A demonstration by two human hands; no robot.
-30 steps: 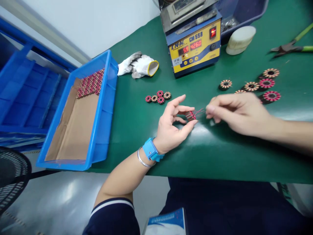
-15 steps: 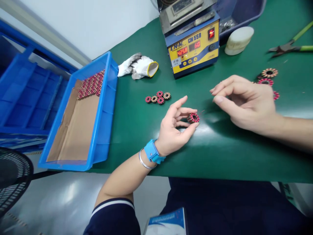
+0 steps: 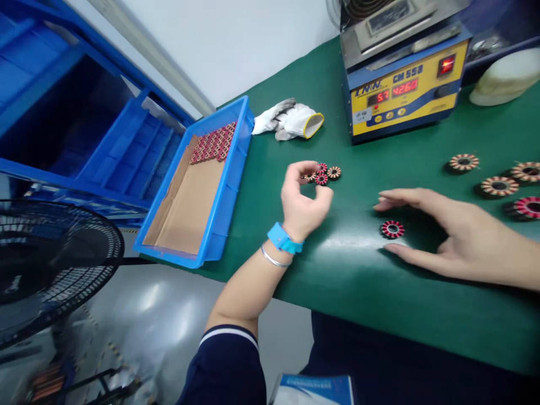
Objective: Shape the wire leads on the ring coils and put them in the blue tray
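At the far left, the blue tray [image 3: 231,205] lies beyond the left hand [image 3: 299,205], which curls open in a loose C at the small cluster of wound cores [image 3: 321,184] — thumb and forefinger stand apart, and whether the skin touches any core I cannot tell, nor what its hidden fingers do. Across a bare stretch of green table [image 3: 348,225] sits one pink-topped core [image 3: 392,235], to the right of the left hand and well apart from it. The right hand [image 3: 468,242] is plainly the nearer: it comes in from the right, open, its forefinger on the far side of the core and its thumb on the near side, with green showing between skin and core. That core rests flat, face up, its bore axis roughly upright, so its round top gives no long axis across the table — further right, beyond the hand's fingers, lie the larger-looking cores [image 3: 500,192]
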